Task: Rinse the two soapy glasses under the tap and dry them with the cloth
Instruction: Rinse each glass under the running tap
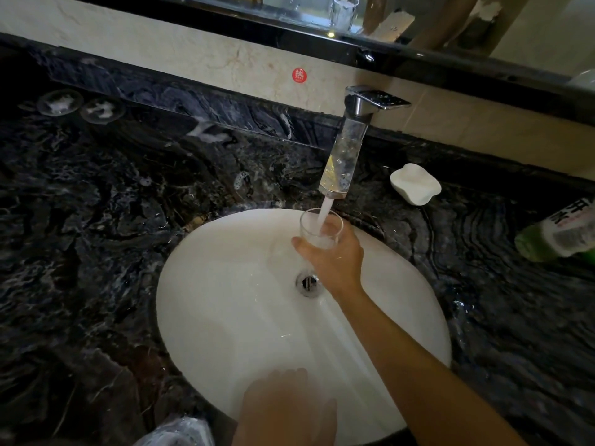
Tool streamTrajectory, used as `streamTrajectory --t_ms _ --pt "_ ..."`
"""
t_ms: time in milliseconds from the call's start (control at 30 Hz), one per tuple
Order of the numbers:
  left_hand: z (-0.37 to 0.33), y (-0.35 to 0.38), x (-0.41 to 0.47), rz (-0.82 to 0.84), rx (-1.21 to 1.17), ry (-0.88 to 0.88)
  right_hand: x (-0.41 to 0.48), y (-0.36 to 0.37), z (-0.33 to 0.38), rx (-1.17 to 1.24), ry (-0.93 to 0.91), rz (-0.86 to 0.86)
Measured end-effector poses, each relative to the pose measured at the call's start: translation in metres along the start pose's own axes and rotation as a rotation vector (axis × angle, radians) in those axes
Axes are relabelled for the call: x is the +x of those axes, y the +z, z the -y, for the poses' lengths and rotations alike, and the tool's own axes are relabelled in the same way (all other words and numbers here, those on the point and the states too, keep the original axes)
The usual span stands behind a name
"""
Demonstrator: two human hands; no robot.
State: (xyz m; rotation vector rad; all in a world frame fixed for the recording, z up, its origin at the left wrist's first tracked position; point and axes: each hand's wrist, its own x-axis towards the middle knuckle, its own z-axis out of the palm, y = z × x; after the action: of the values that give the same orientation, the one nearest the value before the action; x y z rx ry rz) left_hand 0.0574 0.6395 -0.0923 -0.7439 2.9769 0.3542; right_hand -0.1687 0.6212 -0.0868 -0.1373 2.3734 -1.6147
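Note:
My right hand (335, 259) grips a clear glass (317, 231) upright under the tap (349, 143). The stream of water falls straight into the glass, which holds white foamy water. The hand is over the middle of the white sink (225, 300), just above the drain (308, 282). My left hand (286, 407) rests blurred at the sink's near rim, fingers apart, holding nothing. A second glass (344, 11) stands on the dark ledge behind the tap. No cloth is in view.
Dark marble counter (96, 220) surrounds the sink. Two soapy ring marks (80, 106) lie at the back left. A white soap dish (415, 184) sits right of the tap, a green bottle (557, 236) lies at the right edge, and crinkled plastic (180, 432) is at the bottom.

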Motion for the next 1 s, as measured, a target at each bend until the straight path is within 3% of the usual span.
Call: streamTrajectory --t_ms 200,300,433,533,700,1000 --pt "0.000 -0.001 -0.004 0.045 -0.005 0.021 -0.001 -0.004 0.005 -0.102 0.034 0.063" --pt "0.001 -0.003 -0.006 0.054 -0.017 0.016 -0.001 -0.016 0.014 -0.518 -0.056 0.255" --pt "0.001 -0.010 -0.011 0.103 -0.031 0.022 -0.007 -0.033 0.030 -1.124 -0.026 0.592" --pt "-0.001 -0.015 -0.013 0.126 -0.038 0.011 -0.018 -0.045 0.043 -1.348 0.032 0.732" --pt "-0.002 -0.021 -0.017 0.120 -0.049 0.025 -0.035 -0.060 0.064 -1.495 0.173 0.846" --pt "-0.001 -0.020 -0.019 0.148 -0.043 0.031 -0.061 -0.089 0.078 -1.380 0.304 0.827"
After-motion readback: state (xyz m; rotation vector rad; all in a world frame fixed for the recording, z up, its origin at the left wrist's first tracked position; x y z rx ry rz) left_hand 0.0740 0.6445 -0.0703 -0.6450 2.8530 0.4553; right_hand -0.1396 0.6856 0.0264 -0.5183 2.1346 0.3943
